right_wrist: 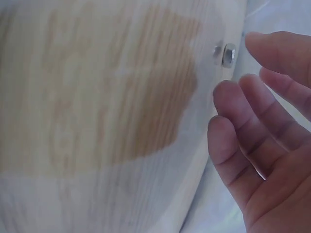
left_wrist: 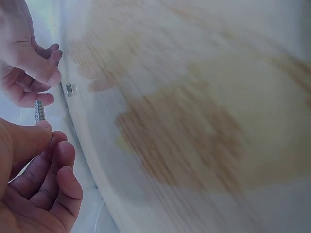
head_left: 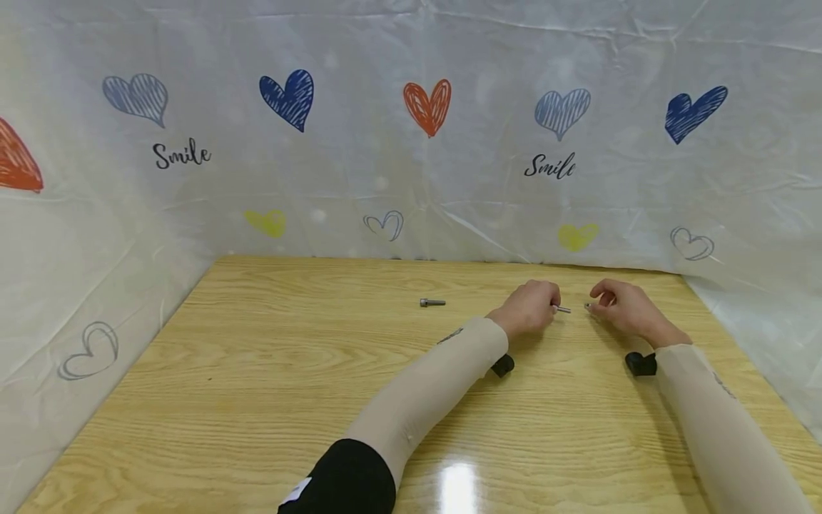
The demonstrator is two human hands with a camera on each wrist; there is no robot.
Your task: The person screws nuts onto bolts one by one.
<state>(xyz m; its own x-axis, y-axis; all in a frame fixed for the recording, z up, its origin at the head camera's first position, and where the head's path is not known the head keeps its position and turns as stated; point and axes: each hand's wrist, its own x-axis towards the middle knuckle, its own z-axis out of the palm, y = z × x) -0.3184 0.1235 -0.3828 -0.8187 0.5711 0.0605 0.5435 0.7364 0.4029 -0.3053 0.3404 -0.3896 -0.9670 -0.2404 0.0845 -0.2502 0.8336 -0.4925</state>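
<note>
My left hand (head_left: 529,305) pinches a metal bolt (head_left: 562,309) between thumb and index finger. The bolt's threaded shank (left_wrist: 40,110) sticks out past the fingertips toward the right; its head is hidden in the grip. Facing it, my right hand (head_left: 632,313) has thumb and fingers apart and loosely bent, holding nothing. Just beyond those fingertips a small hex nut (right_wrist: 229,55) stands on its edge on the wooden table, with a narrow gap between it and the thumb. The same nut (left_wrist: 71,89) shows beside the right fingers in the left wrist view.
Another bolt (head_left: 432,303) lies on its side on the wooden table (head_left: 257,343), left of my left hand. A white sheet (head_left: 359,164) printed with hearts hangs behind the table's far edge. Black wrist mounts (head_left: 641,363) sit under both forearms.
</note>
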